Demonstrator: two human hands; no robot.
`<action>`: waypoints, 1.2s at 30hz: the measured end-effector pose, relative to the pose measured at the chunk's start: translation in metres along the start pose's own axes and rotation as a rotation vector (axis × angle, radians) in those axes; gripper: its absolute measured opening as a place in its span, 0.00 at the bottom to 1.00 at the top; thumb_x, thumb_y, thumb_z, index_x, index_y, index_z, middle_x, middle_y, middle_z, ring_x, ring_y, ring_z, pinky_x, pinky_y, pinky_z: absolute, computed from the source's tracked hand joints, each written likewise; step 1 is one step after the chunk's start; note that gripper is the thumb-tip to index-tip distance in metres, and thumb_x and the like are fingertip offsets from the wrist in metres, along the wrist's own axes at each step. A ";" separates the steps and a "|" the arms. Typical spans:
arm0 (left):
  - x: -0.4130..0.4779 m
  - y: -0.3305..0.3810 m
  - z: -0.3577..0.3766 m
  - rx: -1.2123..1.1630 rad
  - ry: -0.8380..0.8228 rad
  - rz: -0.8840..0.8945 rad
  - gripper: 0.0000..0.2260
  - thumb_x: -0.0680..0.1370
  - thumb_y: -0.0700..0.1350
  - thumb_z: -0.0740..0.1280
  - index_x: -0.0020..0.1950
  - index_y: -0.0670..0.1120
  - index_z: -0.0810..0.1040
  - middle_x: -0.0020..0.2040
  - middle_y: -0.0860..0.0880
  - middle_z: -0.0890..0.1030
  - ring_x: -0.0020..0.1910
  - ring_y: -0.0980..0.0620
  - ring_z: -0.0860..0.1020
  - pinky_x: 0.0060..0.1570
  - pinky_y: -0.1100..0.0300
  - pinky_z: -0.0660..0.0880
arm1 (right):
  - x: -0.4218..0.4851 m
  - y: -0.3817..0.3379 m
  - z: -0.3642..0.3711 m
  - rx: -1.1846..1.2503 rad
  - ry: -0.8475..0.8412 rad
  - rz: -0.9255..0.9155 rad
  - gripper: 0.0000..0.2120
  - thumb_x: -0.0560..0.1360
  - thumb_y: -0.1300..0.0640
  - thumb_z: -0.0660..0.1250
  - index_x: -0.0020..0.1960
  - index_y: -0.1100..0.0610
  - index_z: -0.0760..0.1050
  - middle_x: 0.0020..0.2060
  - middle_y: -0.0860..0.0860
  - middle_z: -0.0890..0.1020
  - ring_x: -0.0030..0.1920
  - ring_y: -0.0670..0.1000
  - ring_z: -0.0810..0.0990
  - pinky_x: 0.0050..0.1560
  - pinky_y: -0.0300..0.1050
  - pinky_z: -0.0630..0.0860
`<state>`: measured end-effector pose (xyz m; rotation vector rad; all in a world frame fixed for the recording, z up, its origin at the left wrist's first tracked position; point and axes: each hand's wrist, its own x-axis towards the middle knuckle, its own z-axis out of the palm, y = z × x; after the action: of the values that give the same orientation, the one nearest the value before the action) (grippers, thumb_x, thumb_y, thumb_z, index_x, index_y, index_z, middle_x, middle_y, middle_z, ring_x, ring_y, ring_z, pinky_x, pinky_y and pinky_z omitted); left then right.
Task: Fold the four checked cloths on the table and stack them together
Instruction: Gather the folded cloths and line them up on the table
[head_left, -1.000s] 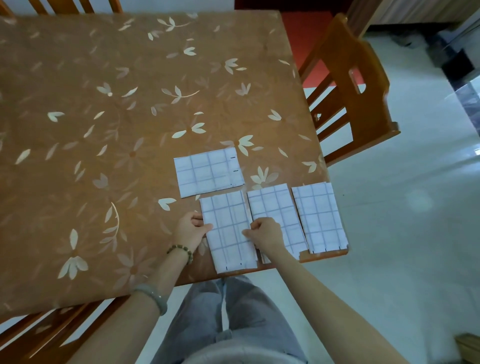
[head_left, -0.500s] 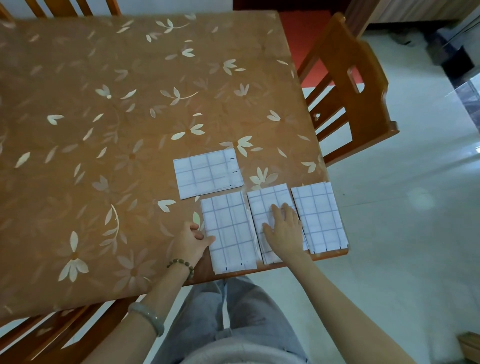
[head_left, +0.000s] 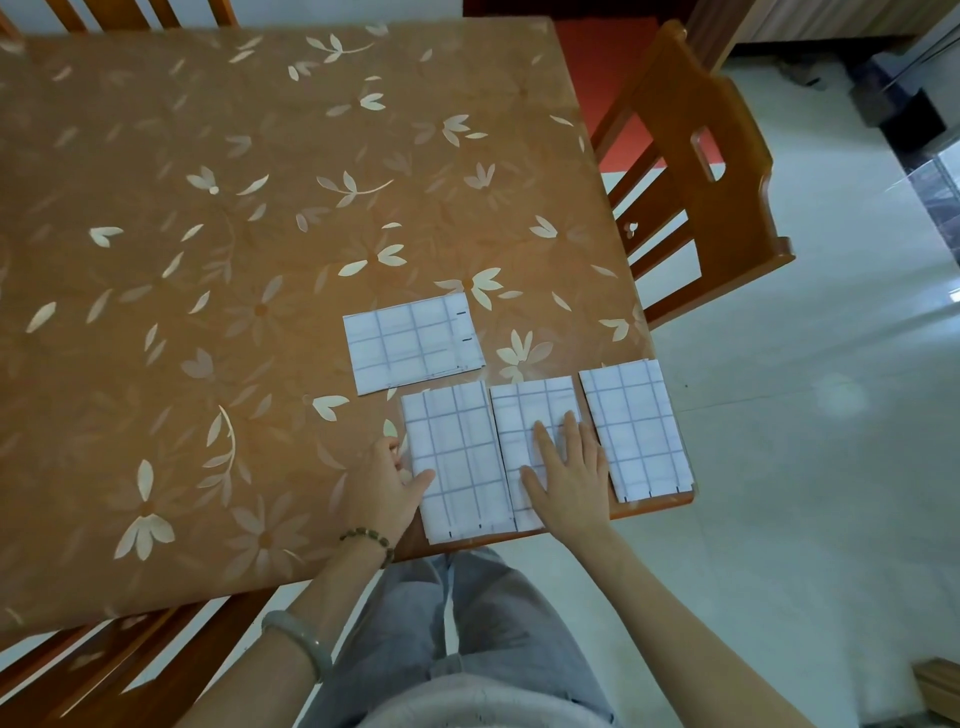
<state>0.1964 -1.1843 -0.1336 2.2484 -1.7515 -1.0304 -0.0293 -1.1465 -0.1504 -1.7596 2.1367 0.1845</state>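
We lay our right hand (head_left: 569, 473) flat on the middle white checked cloth (head_left: 524, 410); our left hand (head_left: 384, 483) pinches the neighbouring checked cloth (head_left: 457, 457).

My left hand (head_left: 387, 486) sits knuckles up, fingers curled in and thumb laid over the edge of the left folded checked cloth (head_left: 460, 457), pinching it. My right hand (head_left: 569, 467) lies palm down on the middle folded checked cloth (head_left: 530, 405), fingers straight and slightly spread. Both forearms are bare and converge as they reach in from below.
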 end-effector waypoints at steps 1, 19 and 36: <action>0.000 -0.002 0.001 0.130 0.058 0.128 0.25 0.73 0.57 0.69 0.65 0.48 0.69 0.58 0.50 0.77 0.53 0.52 0.76 0.41 0.64 0.72 | -0.001 0.001 0.001 -0.012 0.017 -0.018 0.31 0.78 0.37 0.43 0.72 0.53 0.67 0.71 0.62 0.67 0.70 0.65 0.67 0.67 0.61 0.62; 0.004 -0.031 0.045 0.647 -0.308 0.712 0.37 0.75 0.72 0.45 0.75 0.50 0.60 0.75 0.43 0.64 0.76 0.42 0.51 0.69 0.40 0.47 | -0.004 0.008 0.036 -0.095 -0.067 -0.092 0.32 0.78 0.35 0.45 0.77 0.49 0.54 0.76 0.58 0.56 0.76 0.60 0.49 0.72 0.59 0.39; 0.014 -0.019 0.029 0.493 -0.106 0.654 0.35 0.78 0.68 0.44 0.75 0.47 0.62 0.76 0.45 0.62 0.76 0.44 0.58 0.72 0.44 0.49 | 0.035 -0.017 -0.013 0.339 0.080 -0.204 0.31 0.77 0.39 0.51 0.75 0.54 0.61 0.76 0.59 0.57 0.76 0.59 0.53 0.73 0.54 0.49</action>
<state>0.1973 -1.1820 -0.1711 1.5922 -2.7503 -0.6269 -0.0210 -1.1868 -0.1485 -1.7858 1.8870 -0.2887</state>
